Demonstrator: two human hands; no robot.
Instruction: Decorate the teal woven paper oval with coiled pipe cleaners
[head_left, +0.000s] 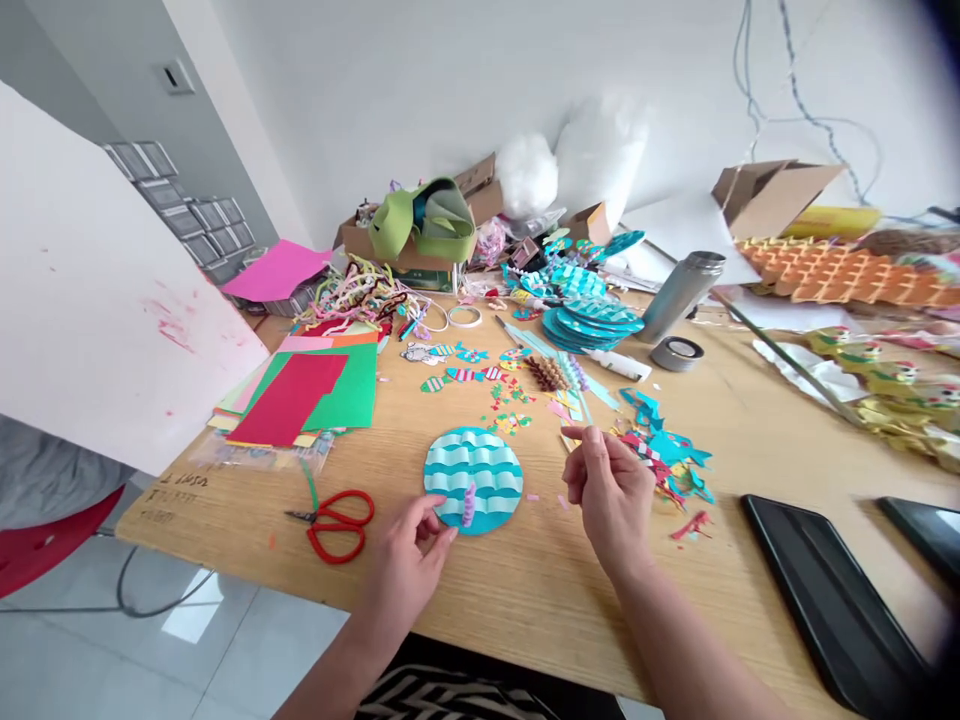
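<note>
A round blue paper disc (491, 521) lies on the table in front of me, crossed by rows of pale wavy paper strips. On its lower part stands a small purple curled paper strip (469, 504). My left hand (412, 545) grips the disc's lower left edge between thumb and fingers. To the right, my right hand (611, 490) is raised above the table with its fingers curled and thumb against the index finger; whatever it may pinch is too small to make out. Red-handled scissors (337, 525) lie left of my left hand.
Coloured paper sheets (289, 400) are stacked at left. Paper fish cutouts (465, 375) and brown and purple curled strips (551, 372) lie beyond the disc. Farther back are stacked blue discs (592, 325), a glue tube (619, 364) and a steel flask (682, 295). A black tablet (825, 600) lies at right.
</note>
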